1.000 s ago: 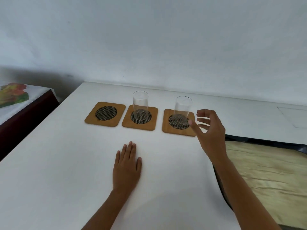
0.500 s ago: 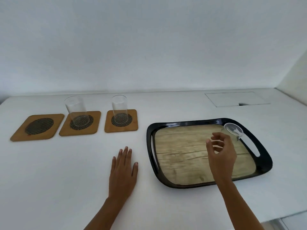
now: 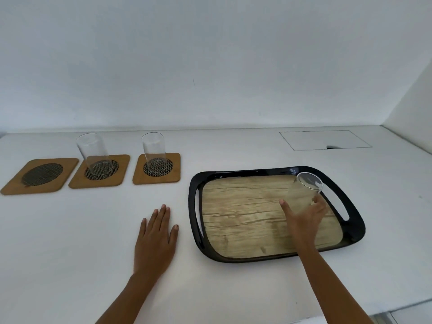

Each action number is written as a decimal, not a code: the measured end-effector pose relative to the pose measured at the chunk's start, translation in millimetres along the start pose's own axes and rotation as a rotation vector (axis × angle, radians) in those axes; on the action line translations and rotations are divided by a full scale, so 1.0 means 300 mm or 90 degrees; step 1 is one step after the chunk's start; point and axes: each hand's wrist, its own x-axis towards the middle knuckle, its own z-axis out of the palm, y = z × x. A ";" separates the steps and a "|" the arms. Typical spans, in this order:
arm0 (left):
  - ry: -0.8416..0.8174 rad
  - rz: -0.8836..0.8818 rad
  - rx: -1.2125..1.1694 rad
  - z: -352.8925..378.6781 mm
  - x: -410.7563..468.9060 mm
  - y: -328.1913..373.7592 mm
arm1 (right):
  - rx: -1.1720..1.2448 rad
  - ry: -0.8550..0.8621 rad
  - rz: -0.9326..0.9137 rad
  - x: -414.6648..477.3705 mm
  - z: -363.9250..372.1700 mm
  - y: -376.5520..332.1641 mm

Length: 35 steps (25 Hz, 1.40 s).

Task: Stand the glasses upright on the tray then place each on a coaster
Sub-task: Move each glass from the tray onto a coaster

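Observation:
Three wooden coasters with dark mesh centres lie in a row at the left of the white counter. The left coaster (image 3: 14, 186) is bare. A clear glass (image 3: 94, 150) stands on the middle coaster (image 3: 76, 181), and another glass (image 3: 153, 148) stands on the right coaster (image 3: 174, 170). A third glass (image 3: 306, 187) lies tilted in the far right corner of the black tray (image 3: 194, 206) with a wood-look floor. My right hand (image 3: 304, 222) wraps around this glass's lower part. My left hand (image 3: 155, 239) rests flat on the counter, left of the tray.
A white wall runs close behind the counter and turns forward at the right. A rectangular hatch (image 3: 325, 140) is set into the counter behind the tray. The counter's front edge (image 3: 378, 308) shows at the lower right.
The view has swung right from the coasters to the tray. My right hand left the glass on the right coaster, crossed over the tray and closed around the lying glass. My left hand stayed flat.

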 end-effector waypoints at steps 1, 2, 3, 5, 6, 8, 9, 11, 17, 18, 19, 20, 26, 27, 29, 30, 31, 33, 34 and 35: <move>-0.001 -0.001 -0.003 -0.001 0.000 -0.001 | 0.000 -0.007 -0.005 0.014 0.007 0.005; -0.004 -0.003 -0.004 -0.002 0.000 -0.001 | -0.001 -0.011 -0.011 0.025 0.013 0.010; -0.009 -0.002 -0.001 -0.004 0.000 0.000 | 0.001 -0.008 -0.014 0.035 0.018 0.012; -0.016 -0.001 0.006 -0.008 0.000 0.003 | 0.014 0.006 -0.017 0.050 0.027 0.016; -0.019 -0.003 0.006 -0.010 0.000 0.002 | 0.020 0.012 -0.018 0.054 0.030 0.016; -0.026 -0.004 0.006 -0.018 -0.001 0.004 | 0.035 0.019 -0.019 0.055 0.036 0.014; -0.031 -0.002 0.005 -0.020 -0.001 0.006 | 0.043 0.027 -0.020 0.053 0.039 0.011; -0.039 0.001 -0.010 -0.023 -0.003 0.013 | 0.046 0.044 -0.025 0.042 0.044 0.003; -0.054 0.068 -0.053 -0.019 0.000 -0.054 | 0.104 0.037 -0.071 -0.083 0.113 -0.133; -0.056 0.077 -0.062 -0.026 0.000 -0.074 | 0.125 0.025 -0.078 -0.112 0.135 -0.171; -0.051 0.078 -0.071 -0.036 -0.001 -0.091 | 0.144 0.011 -0.083 -0.141 0.158 -0.208; -0.042 0.072 -0.076 -0.049 -0.003 -0.110 | 0.160 -0.005 -0.087 -0.170 0.184 -0.245; -0.018 -0.015 -0.083 -0.173 0.024 -0.372 | 0.254 -0.120 -0.132 -0.386 0.427 -0.488; -0.013 -0.039 -0.089 -0.196 0.032 -0.429 | 0.268 -0.138 -0.134 -0.429 0.473 -0.527; -0.003 -0.119 -0.117 -0.238 0.051 -0.528 | 0.301 -0.181 -0.143 -0.510 0.556 -0.589; 0.007 -0.172 -0.128 -0.258 0.062 -0.588 | 0.308 -0.209 -0.150 -0.557 0.606 -0.622; 0.016 -0.220 -0.131 -0.275 0.075 -0.646 | 0.308 -0.235 -0.155 -0.601 0.655 -0.653; 0.032 -0.283 -0.114 -0.305 0.091 -0.753 | 0.301 -0.278 -0.165 -0.678 0.753 -0.707; 0.037 -0.297 -0.094 -0.318 0.093 -0.806 | 0.302 -0.294 -0.172 -0.713 0.800 -0.734; 0.040 -0.304 -0.071 -0.333 0.092 -0.860 | 0.306 -0.311 -0.178 -0.748 0.844 -0.762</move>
